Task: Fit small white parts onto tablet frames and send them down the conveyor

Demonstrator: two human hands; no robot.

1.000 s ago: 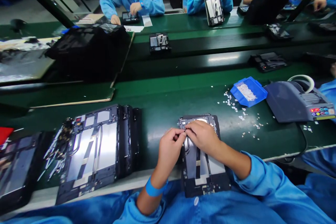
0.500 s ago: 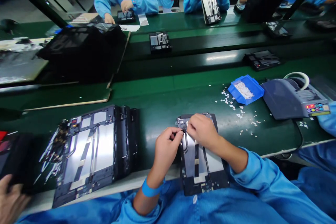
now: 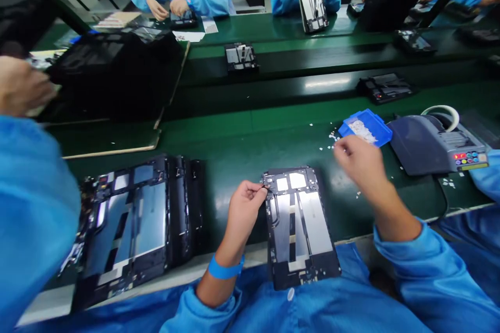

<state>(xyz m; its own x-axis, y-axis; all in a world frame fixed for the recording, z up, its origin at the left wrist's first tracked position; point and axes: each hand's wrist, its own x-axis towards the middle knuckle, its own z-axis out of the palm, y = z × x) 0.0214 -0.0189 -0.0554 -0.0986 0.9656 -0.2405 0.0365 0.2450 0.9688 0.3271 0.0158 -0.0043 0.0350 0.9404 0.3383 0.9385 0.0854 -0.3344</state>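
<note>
A black tablet back frame (image 3: 299,229) with silver panels lies in front of me on the green bench, its near end hanging over the edge. My left hand (image 3: 244,208) is closed in a pinch at the frame's top left corner. My right hand (image 3: 361,164) is lifted off the frame and hovers with curled fingers near the scattered white bits (image 3: 332,138), just short of the blue bin (image 3: 367,126). Whether it holds anything I cannot make out.
A stack of similar frames (image 3: 136,223) sits at the left. A grey tape dispenser (image 3: 433,143) stands at the right. A co-worker's blue sleeve (image 3: 31,208) and hand (image 3: 21,86) reach in from the left. More frames ride the belt (image 3: 273,88); other workers sit across.
My right hand left the frame's top and moved up and right towards the blue bin. The left hand stayed at the corner. A co-worker's arm came into view at the left.
</note>
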